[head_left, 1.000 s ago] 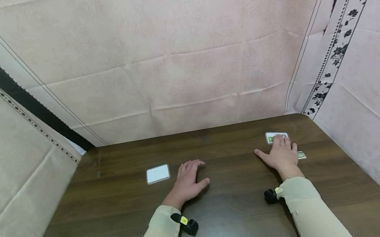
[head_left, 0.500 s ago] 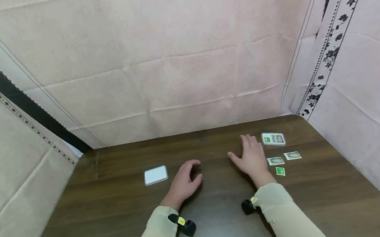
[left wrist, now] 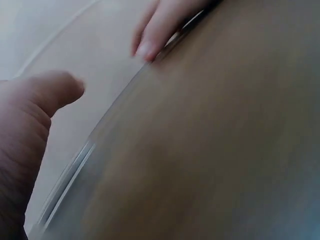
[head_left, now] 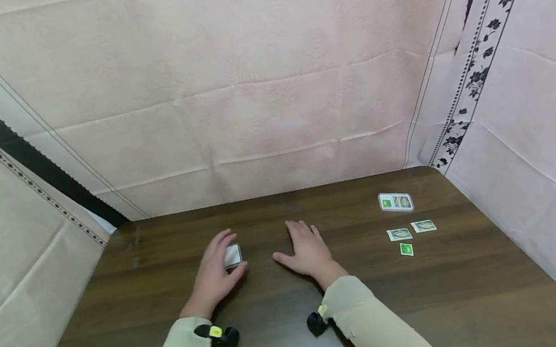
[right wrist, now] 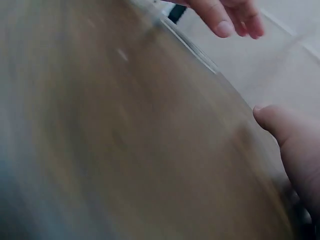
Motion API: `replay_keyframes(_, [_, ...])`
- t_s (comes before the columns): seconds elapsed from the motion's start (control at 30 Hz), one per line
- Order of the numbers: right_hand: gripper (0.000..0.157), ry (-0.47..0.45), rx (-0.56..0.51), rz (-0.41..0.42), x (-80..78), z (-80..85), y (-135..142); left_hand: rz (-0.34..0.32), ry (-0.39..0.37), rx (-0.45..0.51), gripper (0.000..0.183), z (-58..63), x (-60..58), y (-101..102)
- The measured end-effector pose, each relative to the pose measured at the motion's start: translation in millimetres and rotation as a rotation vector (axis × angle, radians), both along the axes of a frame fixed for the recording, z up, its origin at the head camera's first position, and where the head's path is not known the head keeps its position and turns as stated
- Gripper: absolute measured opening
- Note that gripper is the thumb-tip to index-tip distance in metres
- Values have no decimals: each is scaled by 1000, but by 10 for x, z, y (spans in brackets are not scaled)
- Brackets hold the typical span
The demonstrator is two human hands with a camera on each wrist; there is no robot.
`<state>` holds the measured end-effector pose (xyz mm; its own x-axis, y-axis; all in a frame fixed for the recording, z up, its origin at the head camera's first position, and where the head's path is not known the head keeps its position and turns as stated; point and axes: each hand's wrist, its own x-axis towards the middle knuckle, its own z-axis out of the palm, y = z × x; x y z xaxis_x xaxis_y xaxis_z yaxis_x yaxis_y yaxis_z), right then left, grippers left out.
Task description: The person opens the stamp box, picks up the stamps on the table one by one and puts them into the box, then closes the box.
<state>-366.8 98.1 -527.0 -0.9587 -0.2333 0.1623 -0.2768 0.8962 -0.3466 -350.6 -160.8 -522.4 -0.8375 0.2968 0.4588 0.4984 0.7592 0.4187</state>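
In the head view my left hand (head_left: 213,273) is over the white rectangular card or case (head_left: 233,255) at the left, its fingers and thumb spread and hiding the card's left part. Nothing shows in its grip. My right hand (head_left: 310,251) is above the middle of the table, fingers apart and holding nothing. Both wrist views are blurred; thumb and fingers stand apart in each. Far to the right lies a clear-edged card (head_left: 396,202) with a green square and patterned prints. Below it are two small banknote-like slips (head_left: 399,234) and a small green square (head_left: 407,249).
The brown wooden table (head_left: 283,310) ends at a pale cloth curtain (head_left: 250,113) along its back. More cloth hangs at both sides, with a dark gap (head_left: 22,139) at the left. A black wrist camera (head_left: 228,338) sits on each sleeve.
My right hand has moved left, away from the clear-edged card and small slips, uncovering them. My left hand has shifted left from beside the white card to over it.
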Motion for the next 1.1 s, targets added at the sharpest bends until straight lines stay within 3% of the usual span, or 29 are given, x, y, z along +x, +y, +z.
replay_keyframes(0.2, [92,-6,10,41,29,14,-132,121,-127,-66,92,-79,-9,-522])
replay_keyframes(0.33, [92,-10,11,42,40,22,-141,122,-185,-108,88,-97,-18,-657])
replay_keyframes(0.7, [91,-31,18,82,61,31,-118,107,-231,-178,64,-104,-51,-684])
replay_keyframes(0.9, [86,-18,10,132,66,14,-93,87,-217,-189,63,-90,-15,-653])
replay_keyframes(1.1, [84,-6,13,158,76,4,-44,79,-230,-200,65,-89,-7,-477])
